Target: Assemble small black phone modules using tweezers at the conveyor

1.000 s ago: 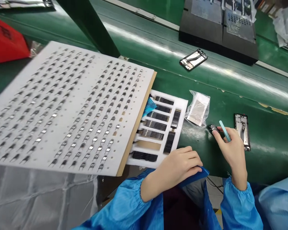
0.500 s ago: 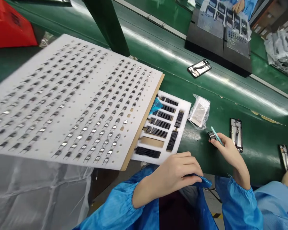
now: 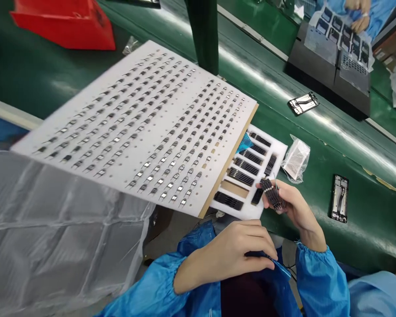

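My right hand (image 3: 297, 202) grips a stack of slim black strip-like parts (image 3: 272, 194) with light-coloured bands, over the corner of a white foam tray (image 3: 255, 211). A thin teal stick (image 3: 275, 179) pokes up from the same hand. Its fingers partly hide the stack's near end. Lower down, my left hand (image 3: 240, 248) is closed, with fingertips and thumb on an edge of shiny blue cloth (image 3: 282, 266) that looks like the front of the smock. Similar black strips (image 3: 244, 166) fill slots in the foam tray; one slot shows bare brown backing.
A large white foam sheet (image 3: 125, 156) holding rows of small metal-tipped parts overlaps the tray. Phone frames (image 3: 339, 198) and a plastic-bagged piece (image 3: 296, 158) lie on the green bench. A red bin (image 3: 66, 26) and green post (image 3: 203, 39) stand behind. Co-workers' hands (image 3: 361, 22) show at back right.
My right hand has moved left with the strip stack, from the green bench to the tray's corner, and the stack is turned more toward view. My left hand stays on the blue cloth. The view has shifted.
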Demonstrator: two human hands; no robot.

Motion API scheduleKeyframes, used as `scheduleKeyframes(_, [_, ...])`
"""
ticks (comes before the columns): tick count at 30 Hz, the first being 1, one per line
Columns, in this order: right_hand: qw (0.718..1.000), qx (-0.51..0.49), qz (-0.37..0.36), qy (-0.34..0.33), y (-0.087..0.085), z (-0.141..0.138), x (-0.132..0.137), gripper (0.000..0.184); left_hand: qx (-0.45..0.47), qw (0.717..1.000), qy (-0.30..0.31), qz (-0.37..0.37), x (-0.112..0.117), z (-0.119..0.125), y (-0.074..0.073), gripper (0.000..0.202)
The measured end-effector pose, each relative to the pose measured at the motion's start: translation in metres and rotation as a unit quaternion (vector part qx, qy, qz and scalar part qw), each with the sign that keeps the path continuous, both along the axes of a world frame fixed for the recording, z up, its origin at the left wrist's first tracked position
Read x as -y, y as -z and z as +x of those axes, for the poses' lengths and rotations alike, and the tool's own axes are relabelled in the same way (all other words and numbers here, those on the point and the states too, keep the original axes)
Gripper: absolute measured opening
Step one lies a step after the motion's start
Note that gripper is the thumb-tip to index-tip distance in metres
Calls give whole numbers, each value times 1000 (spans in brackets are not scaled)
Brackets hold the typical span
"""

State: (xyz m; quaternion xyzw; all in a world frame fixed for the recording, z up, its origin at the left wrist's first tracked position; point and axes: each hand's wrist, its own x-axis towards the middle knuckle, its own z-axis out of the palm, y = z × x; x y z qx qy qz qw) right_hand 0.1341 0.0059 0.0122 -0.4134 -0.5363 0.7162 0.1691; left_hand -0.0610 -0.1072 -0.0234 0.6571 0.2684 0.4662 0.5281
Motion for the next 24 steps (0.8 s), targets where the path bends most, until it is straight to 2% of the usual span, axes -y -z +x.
scheduleKeyframes(3, [996,65,58,-14,0,-23,1,46,-3,1000,-15,-4,7,-5,3,5])
scheduleKeyframes(6, [969,165,181,-19,-2,-42,10,32,-4,1000,-24,-8,12,-10,5,6])
scheduleKeyframes(8, [920,244,307,-31,-2,-52,18,27,-1,1000,-26,-12,15,-12,6,6])
scheduleKeyframes(10, [846,302,437,-46,0,-61,26,27,3,1000,-25,-16,17,-13,6,6])
scheduleKeyframes(12, [782,334,523,-58,3,-68,32,28,10,1000,-23,-13,19,-13,6,6])
scheduleKeyframes(14, [747,358,556,-75,6,-74,36,27,17,999,-30,-6,19,-13,5,5])
scheduleKeyframes(16, [730,380,560,-96,8,-77,37,25,22,999,-37,-2,19,-14,5,4])
scheduleKeyframes(21, [722,389,551,-155,8,-79,35,25,30,999,-31,2,21,-15,8,4])
scheduleKeyframes(24, [717,399,551,-153,8,-80,36,33,32,999,-32,-4,23,-15,10,5])
